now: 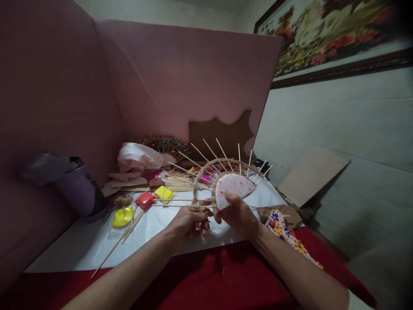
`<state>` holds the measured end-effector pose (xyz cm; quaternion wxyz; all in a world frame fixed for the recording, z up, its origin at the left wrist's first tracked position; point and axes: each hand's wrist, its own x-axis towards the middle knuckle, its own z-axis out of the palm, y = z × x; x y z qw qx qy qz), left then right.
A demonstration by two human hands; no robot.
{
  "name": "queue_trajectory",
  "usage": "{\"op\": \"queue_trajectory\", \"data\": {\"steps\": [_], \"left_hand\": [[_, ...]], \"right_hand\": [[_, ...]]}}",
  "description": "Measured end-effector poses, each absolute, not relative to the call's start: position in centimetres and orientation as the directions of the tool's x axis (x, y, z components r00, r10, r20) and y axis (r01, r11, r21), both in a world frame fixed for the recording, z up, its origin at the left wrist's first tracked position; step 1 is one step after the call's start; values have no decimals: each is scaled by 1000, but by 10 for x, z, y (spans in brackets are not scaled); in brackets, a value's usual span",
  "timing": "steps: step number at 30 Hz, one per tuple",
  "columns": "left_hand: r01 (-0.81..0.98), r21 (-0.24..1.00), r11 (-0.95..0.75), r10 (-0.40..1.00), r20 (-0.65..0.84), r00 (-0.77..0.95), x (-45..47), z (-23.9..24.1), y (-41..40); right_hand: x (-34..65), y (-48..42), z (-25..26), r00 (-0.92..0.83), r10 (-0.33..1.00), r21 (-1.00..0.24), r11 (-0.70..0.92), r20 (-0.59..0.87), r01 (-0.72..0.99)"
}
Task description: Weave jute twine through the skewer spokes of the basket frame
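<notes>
A half-round stick fan frame (211, 165) is held up over the table, its thin wooden sticks spreading outward like rays. Twine winds across the sticks in an arch. At its centre sits a half-round pad (234, 187) covered in white cloth with pink dots. My right hand (237, 215) grips the pad's lower edge, thumb on the front face. My left hand (195, 221) is closed at the lower left end of the twine arch, fingers pinched by the lowest sticks. What lies between those fingertips is partly hidden.
White sheeting (151, 232) covers the table over red cloth (193, 280). To the left are yellow packets (122, 216), a red packet (145, 199), loose sticks (116, 245) and a purple bottle (75, 189). Cut brown cardboard (219, 135) stands behind; flowered fabric (295, 239) lies right.
</notes>
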<state>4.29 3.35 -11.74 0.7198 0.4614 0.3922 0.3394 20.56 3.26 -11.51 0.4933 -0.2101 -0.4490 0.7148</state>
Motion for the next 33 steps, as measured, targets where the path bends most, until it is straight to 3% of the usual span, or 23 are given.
{"op": "queue_trajectory", "data": {"steps": [4, 10, 12, 14, 17, 22, 27, 33], "left_hand": [[-56, 963, 263, 879, -216, 426, 43, -118, 35], [-44, 995, 85, 977, -74, 202, 41, -121, 30], [6, 999, -37, 997, 36, 62, 37, -120, 22], [117, 967, -228, 968, 237, -76, 32, -117, 14], [228, 890, -395, 885, 435, -166, 29, -113, 5], [346, 813, -468, 806, 554, -210, 31, -114, 7], [529, 673, -516, 716, 679, -164, 26, -121, 15], [614, 550, -566, 643, 761, -89, 25, -117, 13]], "right_hand": [[205, 33, -117, -491, 861, -877, -131, 131, -462], [201, 30, -112, -399, 899, -872, -39, 183, -488], [200, 30, -109, -353, 909, -854, 9, 224, -520], [201, 31, -108, -271, 931, -839, 62, 244, -541], [200, 33, -108, -184, 955, -839, 100, 231, -535], [199, 33, -113, -115, 971, -848, 120, 208, -516], [196, 29, -115, -136, 974, -847, 85, 182, -525], [194, 26, -115, -141, 978, -860, 62, 153, -507]]}}
